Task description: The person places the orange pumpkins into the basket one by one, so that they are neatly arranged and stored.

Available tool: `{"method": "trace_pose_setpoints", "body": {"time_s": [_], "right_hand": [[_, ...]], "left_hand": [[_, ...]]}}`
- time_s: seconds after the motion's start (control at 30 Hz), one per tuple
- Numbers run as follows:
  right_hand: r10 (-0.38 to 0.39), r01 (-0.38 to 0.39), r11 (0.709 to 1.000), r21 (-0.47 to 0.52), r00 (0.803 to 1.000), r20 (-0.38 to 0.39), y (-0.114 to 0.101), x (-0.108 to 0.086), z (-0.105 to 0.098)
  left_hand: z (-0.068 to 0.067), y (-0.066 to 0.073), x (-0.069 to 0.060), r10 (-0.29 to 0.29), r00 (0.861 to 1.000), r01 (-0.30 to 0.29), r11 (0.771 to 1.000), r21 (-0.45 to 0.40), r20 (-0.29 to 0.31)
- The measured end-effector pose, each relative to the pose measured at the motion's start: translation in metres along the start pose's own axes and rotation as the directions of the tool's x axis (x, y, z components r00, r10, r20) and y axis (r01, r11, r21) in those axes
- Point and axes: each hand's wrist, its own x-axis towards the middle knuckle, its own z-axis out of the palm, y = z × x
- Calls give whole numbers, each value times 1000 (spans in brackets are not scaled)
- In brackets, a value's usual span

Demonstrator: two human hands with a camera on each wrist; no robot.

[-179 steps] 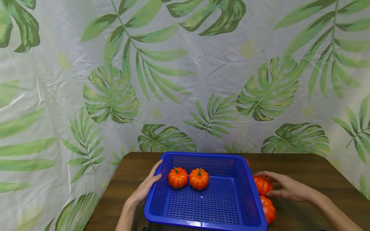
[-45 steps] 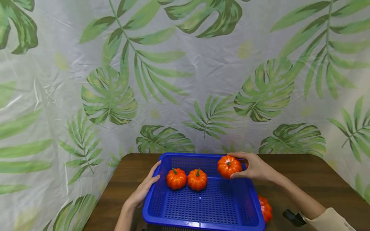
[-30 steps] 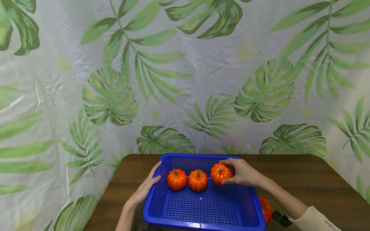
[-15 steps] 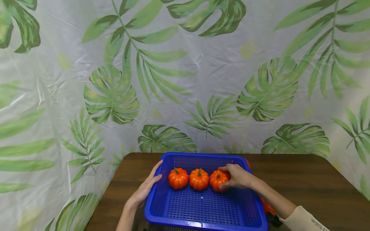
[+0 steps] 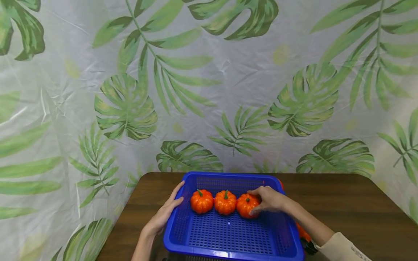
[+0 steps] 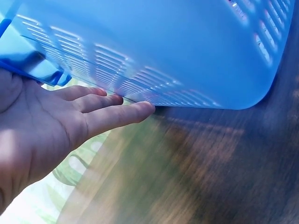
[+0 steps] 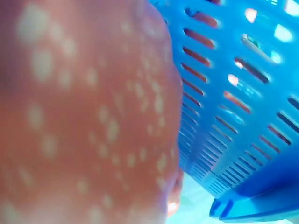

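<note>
A blue slotted plastic basket (image 5: 228,250) stands on the table, with a row of three small orange pumpkins inside: a left one (image 5: 201,201), a middle one (image 5: 225,202) and a right one (image 5: 245,206). My right hand (image 5: 269,200) reaches over the basket's right side and grips the right pumpkin between thumb and fingers. At the basket's left side, my left hand (image 5: 163,214) rests against the rim. In the left wrist view its fingers (image 6: 119,115) lie straight against the outer wall. The right wrist view shows no right-hand grip, only a blurred orange surface (image 7: 93,116) beside the basket wall.
Right of the basket, another pumpkin (image 5: 303,232) is partly hidden by my forearm. A bit of orange (image 5: 281,185) shows behind the far right corner. The brown wooden table (image 5: 346,203) ends at a leaf-patterned curtain (image 5: 228,90).
My right hand took a pumpkin from the table beyond the basket's right wall, carried it left over the rim and lowered it beside the middle one. My left hand stayed at the basket's side.
</note>
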Motion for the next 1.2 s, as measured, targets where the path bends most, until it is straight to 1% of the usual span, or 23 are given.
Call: {"method": "trace_pose_setpoints", "body": {"time_s": [0.07, 0.2, 0.37, 0.53, 0.73, 0.93, 1.07, 1.13, 1.2], "right_hand": [[-24, 24, 999, -23, 999, -35, 1, -1, 2], [-47, 45, 999, -26, 995, -82, 2, -1, 4], [-47, 42, 998, -40, 992, -115, 2, 1, 5], [-55, 50, 998, -41, 990, -131, 0, -1, 6], [-74, 64, 996, -61, 982, -175, 2, 1, 9], [-59, 52, 998, -46, 982, -178, 2, 2, 10], [-39, 30, 998, -46, 981, -188, 0, 1, 10], [-28, 20, 999, -38, 977, -210, -1, -3, 7], [-14, 14, 1000, -5, 968, -250, -1, -8, 3]], "left_hand": [[0, 0, 0, -4, 1000, 5, 1000, -8, 9], [0, 0, 0, -6, 1000, 6, 1000, -16, 14], [-1, 0, 0, -1, 1000, 1, 1000, -8, 13], [0, 0, 0, -3, 1000, 3, 1000, -14, 15], [-1, -1, -1, -1, 1000, 1, 1000, -9, 16], [-1, -1, -3, -5, 1000, 5, 1000, -5, 9], [-1, 1, -2, -7, 1000, 7, 1000, -5, 18], [0, 1, -2, -7, 1000, 7, 1000, -8, 24], [1, 1, -1, -9, 1000, 10, 1000, -9, 30]]}}
